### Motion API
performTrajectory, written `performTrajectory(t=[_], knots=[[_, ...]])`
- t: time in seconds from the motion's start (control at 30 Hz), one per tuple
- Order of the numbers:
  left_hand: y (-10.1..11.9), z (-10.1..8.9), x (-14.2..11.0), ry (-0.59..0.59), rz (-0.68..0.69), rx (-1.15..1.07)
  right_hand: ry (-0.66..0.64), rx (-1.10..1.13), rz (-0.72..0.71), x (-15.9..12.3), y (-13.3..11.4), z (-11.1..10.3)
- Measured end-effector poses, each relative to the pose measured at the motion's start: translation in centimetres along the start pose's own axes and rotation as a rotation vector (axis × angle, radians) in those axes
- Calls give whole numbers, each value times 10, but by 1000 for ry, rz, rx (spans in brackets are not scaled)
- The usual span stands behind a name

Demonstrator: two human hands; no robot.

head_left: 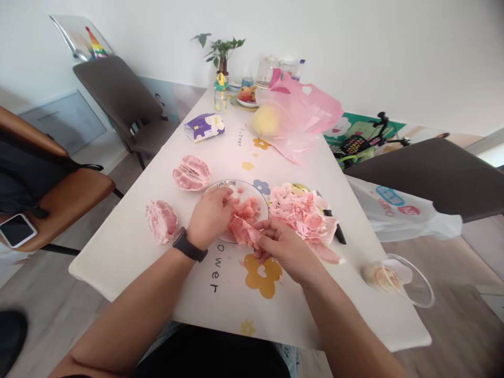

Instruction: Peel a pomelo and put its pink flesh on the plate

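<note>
Above the near rim of a white plate [210, 187], a pink pomelo segment [244, 232] is held between both hands. My right hand [285, 247] pinches the segment's right end with thumb and fingers. My left hand [210, 216], with a dark watch at the wrist, is closed at its left side; its fingertips are partly hidden. Loose pomelo flesh [248, 208] lies on the plate. Two peeled pomelo chunks [192, 173] [161, 221] lie to the left. A heap of pink-white peel and membrane [301, 215] lies to the right.
A black-handled knife [339, 234] lies partly under the peel. Farther back are a purple tissue pack [205, 127], a pink plastic bag [301, 113] with a yellow pomelo [265, 121], and a fruit plate [247, 102]. A clear container [409, 281] stands near the right edge.
</note>
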State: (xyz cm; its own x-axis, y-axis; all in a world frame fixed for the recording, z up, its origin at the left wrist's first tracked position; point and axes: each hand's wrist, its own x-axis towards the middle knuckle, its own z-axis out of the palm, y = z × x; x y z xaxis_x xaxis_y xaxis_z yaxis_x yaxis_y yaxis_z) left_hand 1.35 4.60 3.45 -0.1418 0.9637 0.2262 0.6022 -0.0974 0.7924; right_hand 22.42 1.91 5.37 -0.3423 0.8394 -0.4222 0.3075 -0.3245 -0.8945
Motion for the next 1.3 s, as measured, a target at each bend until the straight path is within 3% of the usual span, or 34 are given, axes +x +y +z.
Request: performTrajectory(t=[0.17,0.3,0.5,0.63,0.73,0.83,1.03,1.17,1.3], knots=[[-6,4,0,1,134,-1,38,16,-22,-3,4,-1],[8,2,-4,-66,157,-78,33,-17,-77,-2,-1,-6],[22,-5,-9,-469,103,-403,-65,26,-89,5,-33,-24],[20,-8,-8,-566,30,-651,-187,33,-153,14,-60,-28],[20,-9,-6,-545,-94,-739,-211,40,-176,24,-73,-24],[19,-10,-5,-494,-178,-840,-141,15,-173,33,-78,-18],[14,-7,-3,-234,-162,-833,-144,82,-91,39,-76,-10],[16,-6,-4,-196,-146,-815,-116,207,-100,37,-72,-6],[16,-5,-4,-118,-214,-868,-58,297,-171,41,-65,-5]])
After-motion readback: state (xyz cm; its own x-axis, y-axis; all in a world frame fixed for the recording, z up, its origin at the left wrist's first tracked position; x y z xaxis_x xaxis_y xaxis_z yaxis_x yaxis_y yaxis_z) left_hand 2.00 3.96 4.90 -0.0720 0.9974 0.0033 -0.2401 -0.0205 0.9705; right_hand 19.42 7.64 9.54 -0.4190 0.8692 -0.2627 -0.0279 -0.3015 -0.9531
